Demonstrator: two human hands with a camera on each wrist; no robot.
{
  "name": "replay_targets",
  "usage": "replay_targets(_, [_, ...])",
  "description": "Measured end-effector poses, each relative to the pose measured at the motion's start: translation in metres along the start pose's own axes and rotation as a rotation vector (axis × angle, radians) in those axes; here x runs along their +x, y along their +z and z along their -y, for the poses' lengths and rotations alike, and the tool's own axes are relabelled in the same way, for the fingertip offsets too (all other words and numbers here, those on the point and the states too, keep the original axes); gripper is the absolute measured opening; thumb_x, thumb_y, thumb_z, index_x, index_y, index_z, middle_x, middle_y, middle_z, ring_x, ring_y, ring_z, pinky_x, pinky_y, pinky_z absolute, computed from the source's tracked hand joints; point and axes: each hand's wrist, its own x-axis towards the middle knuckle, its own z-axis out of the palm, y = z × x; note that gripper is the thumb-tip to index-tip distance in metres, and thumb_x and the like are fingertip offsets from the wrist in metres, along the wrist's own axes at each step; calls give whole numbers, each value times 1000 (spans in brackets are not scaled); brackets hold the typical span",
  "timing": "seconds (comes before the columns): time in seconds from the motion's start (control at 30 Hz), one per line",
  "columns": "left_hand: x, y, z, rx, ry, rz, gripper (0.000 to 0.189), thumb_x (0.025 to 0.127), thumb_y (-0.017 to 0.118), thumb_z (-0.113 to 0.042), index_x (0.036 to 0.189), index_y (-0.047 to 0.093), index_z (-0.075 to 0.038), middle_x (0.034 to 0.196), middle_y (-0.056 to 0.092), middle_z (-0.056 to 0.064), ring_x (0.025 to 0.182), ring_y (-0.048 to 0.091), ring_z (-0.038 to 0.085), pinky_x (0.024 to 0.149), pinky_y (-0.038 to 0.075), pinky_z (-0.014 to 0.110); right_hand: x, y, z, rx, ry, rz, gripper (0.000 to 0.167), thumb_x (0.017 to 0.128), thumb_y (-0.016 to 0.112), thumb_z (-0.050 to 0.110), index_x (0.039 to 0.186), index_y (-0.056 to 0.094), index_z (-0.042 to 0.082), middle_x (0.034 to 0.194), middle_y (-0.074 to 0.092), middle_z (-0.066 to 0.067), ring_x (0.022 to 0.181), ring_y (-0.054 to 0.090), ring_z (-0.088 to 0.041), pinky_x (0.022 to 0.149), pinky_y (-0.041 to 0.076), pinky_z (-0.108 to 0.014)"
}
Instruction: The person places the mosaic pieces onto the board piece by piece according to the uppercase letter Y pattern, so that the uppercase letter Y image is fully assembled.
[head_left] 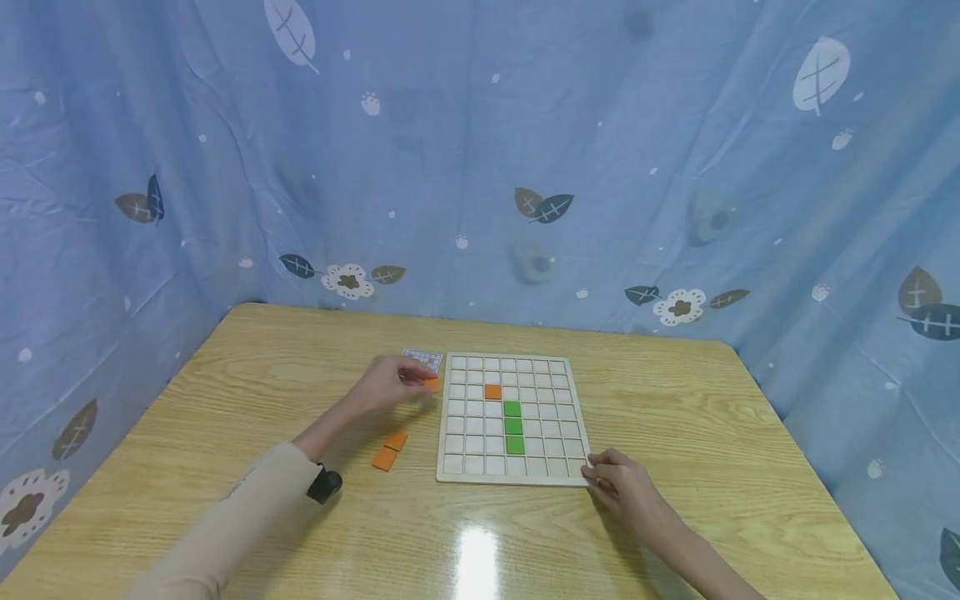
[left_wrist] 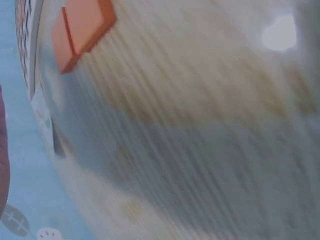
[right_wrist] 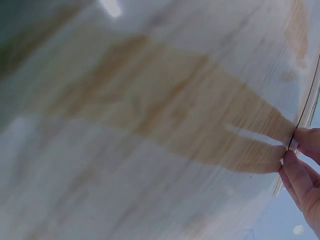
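My left hand [head_left: 387, 384] pinches a small orange square tile [head_left: 432, 384] just left of a pale wooden grid board [head_left: 487, 480]. Only a sliver of that hand [left_wrist: 3, 155] shows in the left wrist view, where its tile is out of sight. With thumb and fingers, my right hand [head_left: 624, 487] grips the board's near right corner; in the right wrist view the fingertips [right_wrist: 290, 160] meet at the board's edge. Three green tiles [head_left: 513, 426] form a column in the grid. One orange tile [head_left: 492, 392] sits up and left of them.
Two orange tiles [head_left: 386, 457] lie side by side on the wooden table [head_left: 660, 400], left of the board. Behind the left hand is a small printed grid card [head_left: 423, 358], partly covered. A blue patterned curtain [head_left: 465, 150] hangs around the table's back and sides.
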Motion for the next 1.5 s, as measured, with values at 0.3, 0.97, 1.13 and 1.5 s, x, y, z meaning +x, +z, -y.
replay_targets(0.3, [17, 10, -10, -5, -2, 29, 23, 81, 79, -19, 102, 75, -11, 98, 70, 3, 83, 65, 14, 74, 55, 29, 2, 2, -2, -34, -41, -38, 20, 67, 79, -13, 83, 73, -3, 88, 64, -18, 71, 66, -26, 60, 54, -17])
replay_targets(0.97, [57, 36, -16, 54, 57, 70, 22, 82, 78, -18, 101, 75, -9, 97, 71, 3, 89, 65, 17, 78, 54, 30, 1, 1, -2, -14, -22, -18, 18, 69, 78, -13, 83, 73, -4, 89, 64, -19, 72, 67, -28, 61, 55, -18])
replay_targets(1.13, [64, 44, -14, 67, 54, 49, 23, 81, 78, -17, 101, 75, -6, 97, 70, 5, 87, 63, 16, 76, 53, 28, 1, 1, -1, -13, -16, -21, 17, 69, 78, -12, 83, 73, -3, 89, 64, -18, 73, 67, -28, 62, 55, -17])
replay_targets(1.5, [76, 56, -13, 127, -66, 46, 20, 82, 77, -14, 100, 76, -6, 97, 70, 4, 85, 63, 15, 73, 53, 27, 1, -1, 1, 5, 39, 26, 18, 71, 76, -12, 87, 73, -5, 92, 64, -20, 78, 67, -29, 65, 56, -18])
